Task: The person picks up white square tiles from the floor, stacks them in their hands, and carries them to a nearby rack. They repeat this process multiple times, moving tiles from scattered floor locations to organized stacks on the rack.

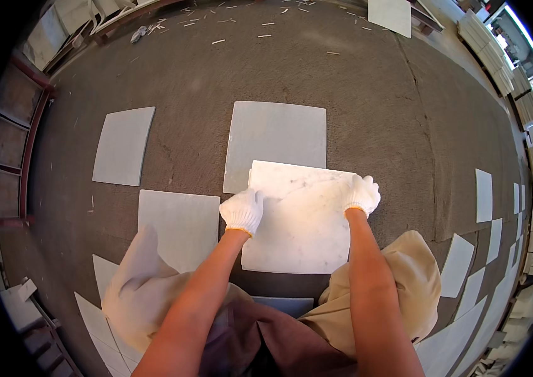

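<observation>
A square white marble tile with faint grey veining is in front of me, between my knees. My left hand, in a white knit glove, grips its left edge. On the opposite side my right hand, gloved the same way, holds the edge near the far right corner. A thin second edge shows along the tile's far left side; I cannot tell whether another tile lies under it. The tile overlaps the near part of a pale grey tile on the floor. Fingertips under the edges are hidden.
More pale tiles lie on the brown concrete floor: one at the far left, another by my left knee, several at right. A red-brown metal rack stands left. Stacked tiles line the right. Thin offcuts are scattered ahead.
</observation>
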Demonstrator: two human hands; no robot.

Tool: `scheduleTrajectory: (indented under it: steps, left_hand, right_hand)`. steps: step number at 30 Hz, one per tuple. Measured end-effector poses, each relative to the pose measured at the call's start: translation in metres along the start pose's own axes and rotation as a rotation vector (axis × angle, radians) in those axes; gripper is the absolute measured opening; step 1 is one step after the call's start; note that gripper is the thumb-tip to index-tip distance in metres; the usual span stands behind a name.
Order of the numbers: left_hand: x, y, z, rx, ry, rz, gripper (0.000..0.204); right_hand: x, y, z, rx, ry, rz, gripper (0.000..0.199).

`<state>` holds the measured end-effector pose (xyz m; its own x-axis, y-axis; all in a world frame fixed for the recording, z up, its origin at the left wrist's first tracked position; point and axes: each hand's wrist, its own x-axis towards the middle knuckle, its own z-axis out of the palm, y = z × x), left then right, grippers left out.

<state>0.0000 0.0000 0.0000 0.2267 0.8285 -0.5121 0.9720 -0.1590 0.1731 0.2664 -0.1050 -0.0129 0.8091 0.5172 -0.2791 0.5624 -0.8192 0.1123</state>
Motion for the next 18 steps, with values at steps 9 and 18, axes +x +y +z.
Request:
scheduleTrajectory:
  steps: [9,18]
  left_hand:
    - [-0.012,-0.026,0.048,-0.313,-0.035,-0.265,0.077]
    - [-0.021,-0.003,0.059,-0.354,0.094,-0.379,0.081]
  right_hand:
    - [-0.005,0.02,0.056,0.508,-0.178,0.639,0.071]
    - [-0.014,0.029,0.097,0.554,-0.216,0.558,0.087]
